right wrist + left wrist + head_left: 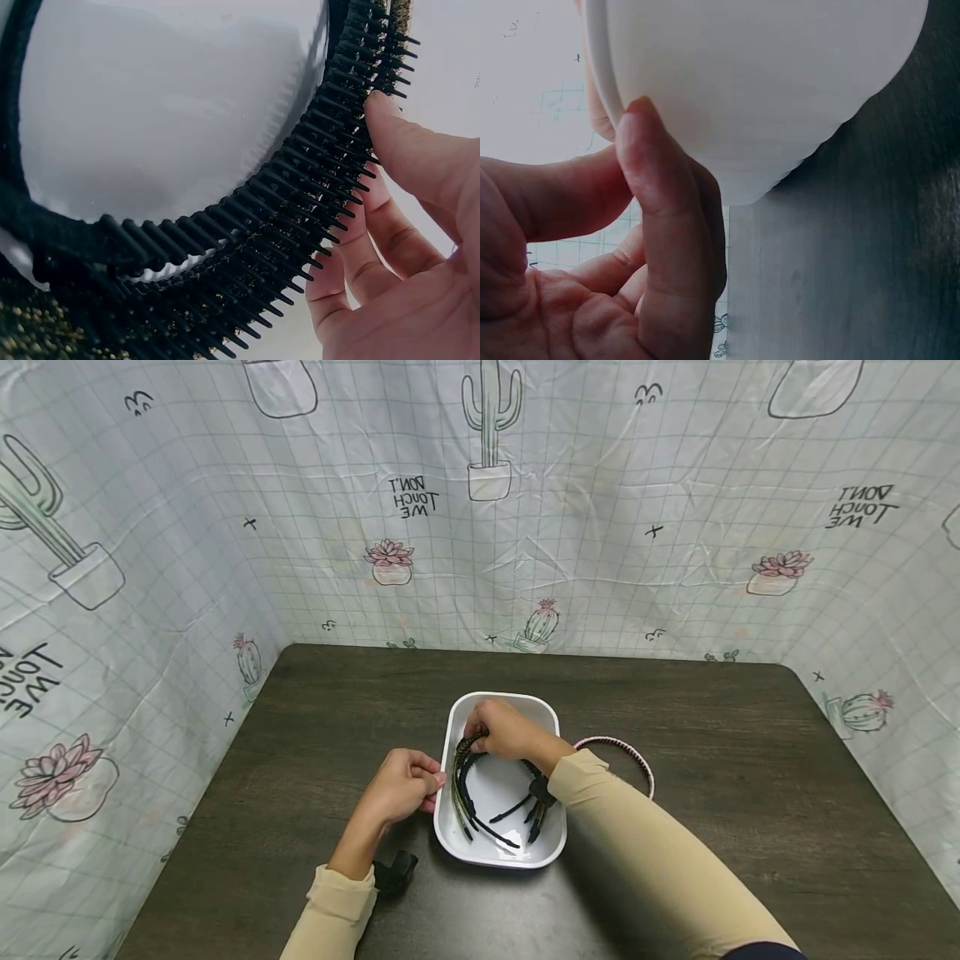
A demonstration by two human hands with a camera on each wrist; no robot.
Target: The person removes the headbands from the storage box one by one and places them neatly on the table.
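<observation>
Several dark headbands lie curved inside a white tub (497, 783), some black, others with a gold-green glitter look. My right hand (512, 731) reaches over the tub's far part and pinches the bend of the headbands (459, 793) at the left wall. In the right wrist view, the thumb and fingers sit on the outer edge of a black toothed headband (285, 180), its comb teeth pointing outward, with glittery bands close against it. At the tub's left side my left hand (401, 785) pinches the rim between thumb and fingers, also seen in the left wrist view.
To the right of the tub a pink-and-white wrapped headband (643, 762) lies on the dark wood table (720, 735), partly behind the right forearm. A black wrist camera mount (397, 870) sits under the left wrist. Patterned cloth (585, 527) hangs round the table's back and sides.
</observation>
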